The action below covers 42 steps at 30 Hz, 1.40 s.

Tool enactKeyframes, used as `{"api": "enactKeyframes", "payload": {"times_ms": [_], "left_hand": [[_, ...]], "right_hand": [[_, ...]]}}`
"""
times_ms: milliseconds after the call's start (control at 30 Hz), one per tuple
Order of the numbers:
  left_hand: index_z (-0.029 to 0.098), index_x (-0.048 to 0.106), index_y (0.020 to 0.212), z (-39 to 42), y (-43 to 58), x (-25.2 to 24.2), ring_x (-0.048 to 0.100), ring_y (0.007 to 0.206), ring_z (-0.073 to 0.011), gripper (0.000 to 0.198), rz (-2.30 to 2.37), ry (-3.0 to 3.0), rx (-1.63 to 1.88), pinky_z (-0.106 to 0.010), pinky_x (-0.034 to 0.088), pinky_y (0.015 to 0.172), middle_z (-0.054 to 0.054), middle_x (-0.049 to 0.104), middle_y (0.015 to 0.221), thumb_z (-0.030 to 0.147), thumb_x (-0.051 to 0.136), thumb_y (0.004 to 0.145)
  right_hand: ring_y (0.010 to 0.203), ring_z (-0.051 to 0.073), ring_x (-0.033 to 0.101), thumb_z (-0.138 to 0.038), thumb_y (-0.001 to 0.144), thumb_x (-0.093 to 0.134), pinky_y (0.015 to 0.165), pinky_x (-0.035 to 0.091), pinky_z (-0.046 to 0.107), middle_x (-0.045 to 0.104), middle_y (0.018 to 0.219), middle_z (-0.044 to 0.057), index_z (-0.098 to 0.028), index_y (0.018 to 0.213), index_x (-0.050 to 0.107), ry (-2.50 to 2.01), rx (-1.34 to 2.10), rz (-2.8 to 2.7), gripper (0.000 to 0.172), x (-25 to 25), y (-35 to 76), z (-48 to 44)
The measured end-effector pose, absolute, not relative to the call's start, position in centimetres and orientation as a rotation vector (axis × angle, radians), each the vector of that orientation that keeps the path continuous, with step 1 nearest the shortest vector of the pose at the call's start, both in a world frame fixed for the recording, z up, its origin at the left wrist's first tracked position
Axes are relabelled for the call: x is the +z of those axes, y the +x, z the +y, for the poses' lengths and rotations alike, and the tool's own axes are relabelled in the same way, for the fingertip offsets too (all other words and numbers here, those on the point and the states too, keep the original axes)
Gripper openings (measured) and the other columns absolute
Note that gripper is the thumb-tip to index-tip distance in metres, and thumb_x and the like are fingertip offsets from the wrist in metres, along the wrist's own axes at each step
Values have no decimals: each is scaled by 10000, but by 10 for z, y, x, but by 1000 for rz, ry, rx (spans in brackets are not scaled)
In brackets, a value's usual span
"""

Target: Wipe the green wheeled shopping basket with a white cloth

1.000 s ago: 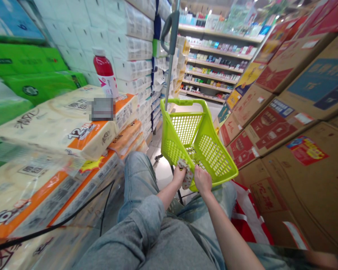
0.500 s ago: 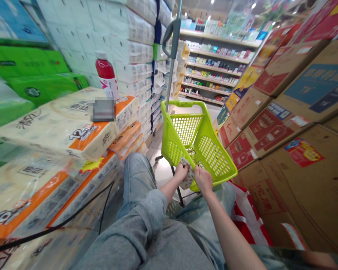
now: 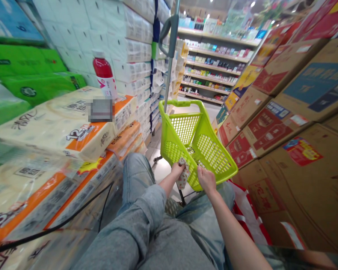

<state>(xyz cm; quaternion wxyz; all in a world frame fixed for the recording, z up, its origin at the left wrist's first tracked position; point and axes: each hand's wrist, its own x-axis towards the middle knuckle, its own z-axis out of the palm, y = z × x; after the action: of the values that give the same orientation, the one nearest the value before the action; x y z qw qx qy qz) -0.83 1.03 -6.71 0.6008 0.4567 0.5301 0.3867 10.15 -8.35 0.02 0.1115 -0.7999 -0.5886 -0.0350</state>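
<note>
left hand (image 3: 178, 171) clenched on patterned cloth (image 3: 183, 179); at its three o'clock, right hand (image 3: 207, 179) grasping green basket (image 3: 231, 173) by the rim.

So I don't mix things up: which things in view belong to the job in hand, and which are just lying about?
In use:
patterned cloth, in the left hand
green basket, with the right hand at its near rim

Just about:
red drink bottle, on a wrapped pack
cardboard boxes
red-and-white bag
</note>
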Motion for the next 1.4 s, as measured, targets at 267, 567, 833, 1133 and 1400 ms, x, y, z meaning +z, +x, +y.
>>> {"api": "enactKeyframes", "payload": {"times_ms": [267,567,833,1133,1400], "left_hand": [[137,622,814,3,-2,-60,627,751,-153,122,1159,853,1040,-255,481,716,-77,676,828,234,628,740],[146,596,738,13,12,-56,613,592,-139,97,1106,602,994,-269,500,620,-52,659,685,242,600,751],[150,605,730,24,8,-68,631,669,-158,140,1135,543,1062,-277,500,681,-40,653,688,153,698,625],[136,580,765,14,2,-84,617,553,-137,200,1037,391,1088,-299,524,625,-27,634,646,163,704,611],[166,571,785,23,16,-84,597,525,-118,205,1106,420,1093,-284,508,607,-5,625,638,114,668,612]], "right_hand": [[638,132,585,-325,952,265,565,256,252,694,743,74,-160,752,672,-2316,-162,-1746,483,-6,109,-86],[629,125,578,-320,952,252,568,258,243,689,724,70,-158,725,660,-2241,-164,-1783,494,-8,109,-90],[619,125,579,-335,951,244,565,253,248,687,711,71,-160,714,662,-2242,-147,-1767,511,-7,107,-93],[608,128,573,-342,952,237,560,248,249,680,687,69,-166,703,659,-2271,-169,-1776,520,-7,107,-94],[616,128,572,-340,947,259,562,251,247,685,709,69,-168,727,667,-2272,-135,-1758,494,-5,107,-94]]}}
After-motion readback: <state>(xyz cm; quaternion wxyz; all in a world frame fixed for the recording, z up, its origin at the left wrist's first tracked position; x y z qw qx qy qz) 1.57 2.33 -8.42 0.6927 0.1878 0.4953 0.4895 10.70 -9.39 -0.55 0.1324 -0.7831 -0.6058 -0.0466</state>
